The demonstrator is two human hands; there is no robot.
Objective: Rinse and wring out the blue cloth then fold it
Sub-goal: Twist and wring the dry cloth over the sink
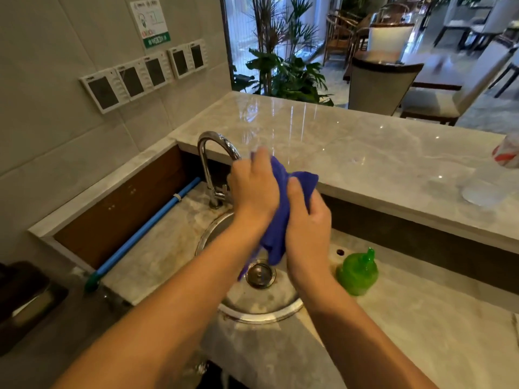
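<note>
The blue cloth (280, 220) is bunched between both my hands above the round steel sink (261, 313). My left hand (252, 189) grips its upper part, close to the spout of the chrome tap (209, 164). My right hand (307, 226) grips the cloth from the right, thumb on top. A loose tail of cloth hangs down toward the drain (259, 275). I cannot see water running from the spout.
A green bottle (356, 272) stands on the marble top right of the sink. A blue pole (146, 228) lies along the left ledge. A raised marble counter (351, 153) runs behind, with a plastic bag (505, 155) at its right end.
</note>
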